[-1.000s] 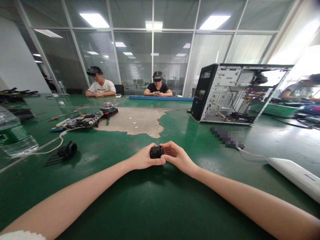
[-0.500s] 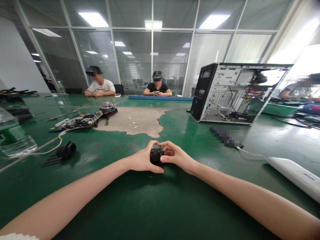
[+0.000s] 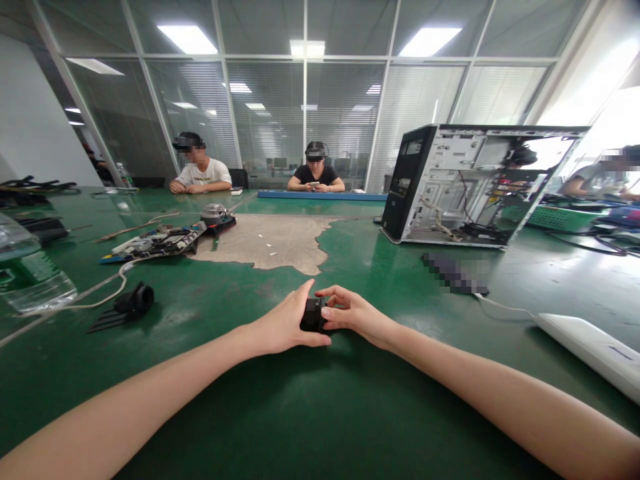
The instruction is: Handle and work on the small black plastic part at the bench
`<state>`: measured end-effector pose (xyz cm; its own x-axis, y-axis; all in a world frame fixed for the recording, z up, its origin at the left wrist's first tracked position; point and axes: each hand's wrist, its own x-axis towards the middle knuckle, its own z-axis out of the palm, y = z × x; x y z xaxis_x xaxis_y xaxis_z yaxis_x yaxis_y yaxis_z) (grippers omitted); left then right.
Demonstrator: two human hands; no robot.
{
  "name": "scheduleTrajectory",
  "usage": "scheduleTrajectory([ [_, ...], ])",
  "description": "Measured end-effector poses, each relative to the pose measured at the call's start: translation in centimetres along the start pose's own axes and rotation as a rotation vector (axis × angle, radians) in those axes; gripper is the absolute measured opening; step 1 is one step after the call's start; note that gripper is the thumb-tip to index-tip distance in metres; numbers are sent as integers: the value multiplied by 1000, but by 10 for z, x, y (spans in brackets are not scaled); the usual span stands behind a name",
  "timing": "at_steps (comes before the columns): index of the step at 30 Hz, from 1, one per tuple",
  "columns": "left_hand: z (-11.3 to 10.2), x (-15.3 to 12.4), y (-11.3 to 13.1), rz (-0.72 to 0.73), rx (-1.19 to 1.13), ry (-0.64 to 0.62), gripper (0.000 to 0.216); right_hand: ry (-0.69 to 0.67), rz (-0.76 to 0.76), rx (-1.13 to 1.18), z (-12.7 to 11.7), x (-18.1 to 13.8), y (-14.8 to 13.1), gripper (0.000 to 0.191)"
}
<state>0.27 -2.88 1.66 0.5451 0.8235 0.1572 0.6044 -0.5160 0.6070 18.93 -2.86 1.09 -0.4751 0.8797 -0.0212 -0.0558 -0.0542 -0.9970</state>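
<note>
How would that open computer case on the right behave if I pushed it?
The computer case looks stiff, given its metal frame. Its long base should resist tipping lengthwise. The cables inside might sway, being exposed and seemingly loose.

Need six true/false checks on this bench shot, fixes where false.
1. The black part is between the left hand and the right hand. True.
2. The circuit board lies left of the computer case in the picture. True.
3. The computer case is closed up. False: its side is open to view.
4. The bottle is see-through. True.
5. The bottle is nearer the right hand. False: it is nearer the left hand.
6. The right hand rests on the computer case. False: it is at the black part.
</note>
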Motion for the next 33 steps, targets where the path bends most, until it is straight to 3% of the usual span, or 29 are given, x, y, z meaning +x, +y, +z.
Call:
scheduleTrajectory([
  [7, 2, -1, 3, 137, 71, 95, 86, 59, 56, 27, 0, -1, -3, 43],
  [15, 5, 3, 0, 285, 30, 156, 60, 95, -62, -90, 0, 2, 5, 38],
  [21, 4, 6, 1, 264, -20, 200, 50, 141, -184, -126, 0, 5, 11, 36],
  [29, 3, 4, -6, 157, -176, 189, 65, 136, -247, -228, -3, 5, 10, 29],
  [33, 6, 2, -7, 121, -280, 192, 54, 149, -258, -263, -2, 4, 8, 27],
])
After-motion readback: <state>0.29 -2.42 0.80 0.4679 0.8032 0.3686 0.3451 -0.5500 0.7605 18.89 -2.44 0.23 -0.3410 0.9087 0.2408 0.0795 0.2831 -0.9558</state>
